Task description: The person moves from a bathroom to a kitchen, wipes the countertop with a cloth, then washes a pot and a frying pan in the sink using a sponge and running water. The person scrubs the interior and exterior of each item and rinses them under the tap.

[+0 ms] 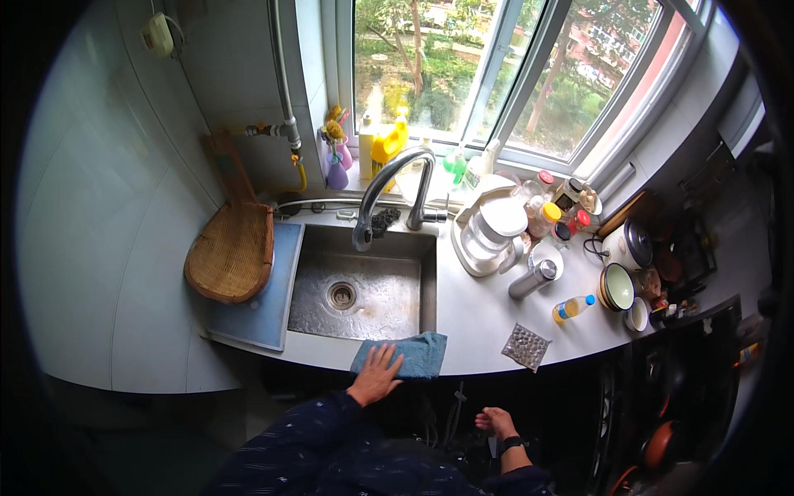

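A blue-green cloth (pixel 423 356) lies over the front edge of the counter, just below the steel sink (pixel 366 291). My left hand (pixel 377 375) rests flat on the cloth's left part, fingers spread. In front of the counter edge, to the right and lower, is my right hand (pixel 497 423), its fingers partly curled, with nothing visible in it and a dark band on the wrist. A curved chrome faucet (pixel 397 164) arches over the sink's back edge. Wet patches show on the sink's floor around the drain (pixel 342 296).
Left of the sink, a woven basket (pixel 232 254) stands on a blue board (pixel 282 310). To the right are a white water pitcher (pixel 490 232), a steel flask (pixel 532 280), a juice bottle (pixel 572 309), a bead-like trivet (pixel 526 347), several jars and bowls (pixel 618 286).
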`<state>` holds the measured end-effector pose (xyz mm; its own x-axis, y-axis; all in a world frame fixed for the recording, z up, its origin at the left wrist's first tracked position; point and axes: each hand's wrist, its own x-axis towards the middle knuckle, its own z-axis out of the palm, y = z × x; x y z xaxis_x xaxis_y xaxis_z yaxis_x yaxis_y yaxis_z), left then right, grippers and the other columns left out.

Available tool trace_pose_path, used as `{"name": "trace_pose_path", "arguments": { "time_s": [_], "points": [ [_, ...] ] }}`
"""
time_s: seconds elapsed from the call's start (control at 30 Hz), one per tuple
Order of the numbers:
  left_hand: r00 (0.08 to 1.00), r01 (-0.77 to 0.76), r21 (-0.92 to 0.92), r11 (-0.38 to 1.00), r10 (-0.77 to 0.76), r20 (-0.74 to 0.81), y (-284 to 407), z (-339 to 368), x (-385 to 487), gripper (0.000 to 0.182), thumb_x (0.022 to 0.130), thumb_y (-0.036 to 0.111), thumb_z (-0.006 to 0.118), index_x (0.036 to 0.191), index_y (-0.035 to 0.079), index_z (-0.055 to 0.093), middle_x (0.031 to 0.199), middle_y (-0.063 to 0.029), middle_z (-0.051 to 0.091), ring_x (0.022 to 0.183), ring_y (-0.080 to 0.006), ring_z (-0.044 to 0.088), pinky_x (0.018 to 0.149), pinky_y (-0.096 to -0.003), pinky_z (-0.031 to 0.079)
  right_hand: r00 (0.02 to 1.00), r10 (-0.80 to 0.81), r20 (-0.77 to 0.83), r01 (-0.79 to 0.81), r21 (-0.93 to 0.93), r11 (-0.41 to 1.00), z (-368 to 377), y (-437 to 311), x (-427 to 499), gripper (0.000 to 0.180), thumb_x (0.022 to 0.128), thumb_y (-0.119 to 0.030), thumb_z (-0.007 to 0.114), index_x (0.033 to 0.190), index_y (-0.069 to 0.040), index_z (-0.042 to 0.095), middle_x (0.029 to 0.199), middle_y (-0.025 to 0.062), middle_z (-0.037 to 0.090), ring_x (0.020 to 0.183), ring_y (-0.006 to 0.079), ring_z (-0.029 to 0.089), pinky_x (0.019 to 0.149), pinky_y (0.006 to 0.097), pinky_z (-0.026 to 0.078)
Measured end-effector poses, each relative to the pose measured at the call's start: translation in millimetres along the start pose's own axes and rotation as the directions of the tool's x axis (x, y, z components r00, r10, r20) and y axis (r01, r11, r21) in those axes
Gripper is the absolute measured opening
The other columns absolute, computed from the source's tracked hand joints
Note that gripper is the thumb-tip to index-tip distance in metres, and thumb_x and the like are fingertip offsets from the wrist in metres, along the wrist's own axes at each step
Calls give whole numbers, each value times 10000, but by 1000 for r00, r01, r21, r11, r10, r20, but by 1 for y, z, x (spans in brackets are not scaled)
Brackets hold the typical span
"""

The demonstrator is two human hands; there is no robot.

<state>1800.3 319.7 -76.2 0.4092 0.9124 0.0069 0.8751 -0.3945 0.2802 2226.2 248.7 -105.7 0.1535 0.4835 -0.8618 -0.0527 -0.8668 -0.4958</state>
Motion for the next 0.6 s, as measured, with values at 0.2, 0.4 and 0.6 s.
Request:
{"name": "trace_pose_path", "arguments": {
  "time_s": [0.2, 0.4, 0.6],
  "points": [
    [995, 72, 142, 987, -80, 55, -25, -12, -58, 709, 978, 315, 617, 1584, 65, 347, 1647, -196, 319, 1536, -353, 278, 1239, -529, 200, 1000, 13, 16, -9, -193, 981, 11, 30, -7, 224, 1030, -200, 619, 1110, 9, 636, 975, 153, 731, 812, 260, 733, 734, 384, 633],
    [977, 195, 177, 965, -206, 49, -10, -11, -78, 762, 949, 390, 655, 1551, 14, 379, 1603, -283, 339, 1514, -429, 284, 1223, -594, 198, 1000, 2, 29, 3, -174, 985, -26, 83, -1, 228, 1030, -192, 614, 1106, 20, 653, 976, 177, 748, 794, 289, 746, 716, 416, 636],
    [993, 117, 120, 986, -117, -4, -11, -14, -39, 818, 914, 470, 691, 1553, 51, 400, 1586, -306, 353, 1495, -455, 304, 1205, -622, 218, 999, 14, -44, -18, -87, 996, -90, 151, -7, 240, 1032, -187, 604, 1086, 44, 640, 954, 198, 752, 814, 320, 765, 705, 443, 648]
  ]
}}
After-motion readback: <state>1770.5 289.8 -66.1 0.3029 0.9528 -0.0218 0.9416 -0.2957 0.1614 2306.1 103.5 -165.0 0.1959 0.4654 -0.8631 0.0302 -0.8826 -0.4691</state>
